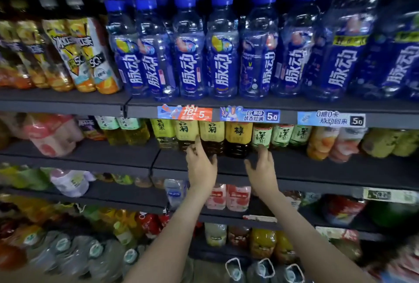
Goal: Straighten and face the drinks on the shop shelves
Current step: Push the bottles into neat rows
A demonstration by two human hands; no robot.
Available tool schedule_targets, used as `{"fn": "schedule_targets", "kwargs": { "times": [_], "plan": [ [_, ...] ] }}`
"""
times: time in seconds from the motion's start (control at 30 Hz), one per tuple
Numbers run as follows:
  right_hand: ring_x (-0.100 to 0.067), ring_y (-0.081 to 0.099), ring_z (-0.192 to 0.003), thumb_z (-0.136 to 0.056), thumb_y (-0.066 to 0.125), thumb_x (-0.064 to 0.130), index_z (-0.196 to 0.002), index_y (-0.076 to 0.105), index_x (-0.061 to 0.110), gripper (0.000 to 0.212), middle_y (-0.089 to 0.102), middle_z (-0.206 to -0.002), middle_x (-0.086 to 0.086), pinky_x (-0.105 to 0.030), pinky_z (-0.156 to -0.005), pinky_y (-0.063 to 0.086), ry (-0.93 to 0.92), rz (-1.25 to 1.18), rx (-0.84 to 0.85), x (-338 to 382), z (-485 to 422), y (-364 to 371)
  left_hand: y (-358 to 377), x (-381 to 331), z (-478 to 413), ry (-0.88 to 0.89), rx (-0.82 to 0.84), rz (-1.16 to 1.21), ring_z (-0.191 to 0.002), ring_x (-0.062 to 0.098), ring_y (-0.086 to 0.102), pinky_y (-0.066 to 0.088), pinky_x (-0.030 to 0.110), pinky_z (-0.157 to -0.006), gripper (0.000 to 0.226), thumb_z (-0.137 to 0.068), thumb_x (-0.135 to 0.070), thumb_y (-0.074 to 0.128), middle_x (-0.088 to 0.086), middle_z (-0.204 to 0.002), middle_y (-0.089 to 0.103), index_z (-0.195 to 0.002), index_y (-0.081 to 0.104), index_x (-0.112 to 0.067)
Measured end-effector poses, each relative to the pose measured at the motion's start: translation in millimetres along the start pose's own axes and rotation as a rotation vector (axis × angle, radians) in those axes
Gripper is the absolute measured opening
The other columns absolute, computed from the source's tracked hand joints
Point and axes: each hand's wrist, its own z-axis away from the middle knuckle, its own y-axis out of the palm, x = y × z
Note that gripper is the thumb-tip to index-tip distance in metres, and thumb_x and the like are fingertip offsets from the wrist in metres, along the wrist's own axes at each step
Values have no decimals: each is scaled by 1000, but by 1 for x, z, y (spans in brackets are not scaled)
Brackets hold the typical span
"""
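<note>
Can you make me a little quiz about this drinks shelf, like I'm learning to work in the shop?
1. True or false: the blue-capped bottles stand lower than the left hand and the right hand.
2. Which colour is the label on the dark tea bottle between the two hands? A yellow, B purple, C white.
3. How many price tags hang on the shelf edge under the blue-capped bottles?
Key: 1 false, they stand higher. 2 A. 3 three.
</note>
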Motion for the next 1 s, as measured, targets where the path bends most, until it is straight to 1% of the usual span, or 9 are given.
{"fn": "schedule_targets", "kwargs": {
  "times": [0.07, 0.2, 0.33, 0.4, 0.5, 0.67, 0.8, 0.9, 1.0],
  "plan": [
    [-31, 34, -128, -90, 58, 5, -148, 19, 8, 70, 36, -139, -19, -37, -101, 37, -88, 63, -8, -5, -6, 6, 18, 9, -10, 75, -52, -106, -130, 37, 31, 42, 45, -99, 88, -85, -22, 68, 23, -146, 22, -150, 10, -23],
    [-34, 18, -143, -80, 72, 17, -150, -10, 15, 107, 24, -153, -17, -43, -115, 16, -373, 633, -28, -19, -27, 21, 46, 25, -40, 324, -228, -507, -139, 40, 20, 23, 51, -110, 115, -62, -16, 86, 23, -152, 15, -151, 12, -21],
    [-22, -5, -145, -78, 73, 31, -147, -19, 13, 117, 0, -157, -8, -41, -119, 3, -487, 838, 4, -33, -50, 29, 57, 28, -61, 432, -218, -591, -141, 35, 9, 13, 50, -113, 130, -62, -19, 85, 17, -155, 1, -150, -12, -22],
    [-20, -16, -143, -82, 68, 17, -143, -30, 13, 115, -17, -155, -4, -37, -119, -4, -486, 912, 6, -40, -58, 30, 64, 29, -65, 446, -237, -586, -142, 35, 9, 13, 49, -114, 131, -62, -17, 83, 17, -156, -13, -148, -15, -21],
    [-16, -31, -135, -80, 47, -12, -138, -37, 21, 108, -38, -145, 4, -33, -112, -11, -535, 927, 90, -46, -69, 19, 69, 29, -69, 470, -282, -561, -140, 37, 22, 22, 52, -112, 134, -55, -23, 87, 20, -154, 6, -150, -7, -19],
    [-17, 5, -145, -70, 70, -2, -150, -6, 12, 111, 10, -155, -3, -33, -118, 14, -537, 812, -63, -79, -71, 4, 81, 19, -60, 560, -284, -424, -138, 39, 15, 11, 59, -108, 128, -52, -45, 86, 20, -150, 15, -149, 7, -18],
    [-22, -6, -145, -78, 73, 21, -149, -11, 11, 111, 10, -155, -8, -36, -116, 3, -488, 850, -73, -98, -83, -5, 100, 6, -55, 687, -284, -447, -141, 37, 11, 13, 57, -110, 123, -54, -52, 84, 19, -154, 8, -150, 14, -21],
    [-22, -15, -145, -80, 72, 26, -149, -11, 12, 109, -5, -158, -7, -38, -117, 2, -496, 853, -104, -99, -96, 6, 112, 5, -63, 691, -265, -433, -144, 35, 1, 6, 52, -114, 128, -56, -54, 81, 14, -157, -13, -151, 1, -24],
    [-29, -4, -145, -78, 74, 24, -149, -3, 7, 106, 4, -157, -16, -40, -119, -2, -499, 818, -165, -101, -98, 20, 114, 5, -64, 696, -258, -439, -141, 36, 11, 6, 50, -114, 119, -59, -53, 81, 18, -155, 4, -150, 12, -22]
  ]
}}
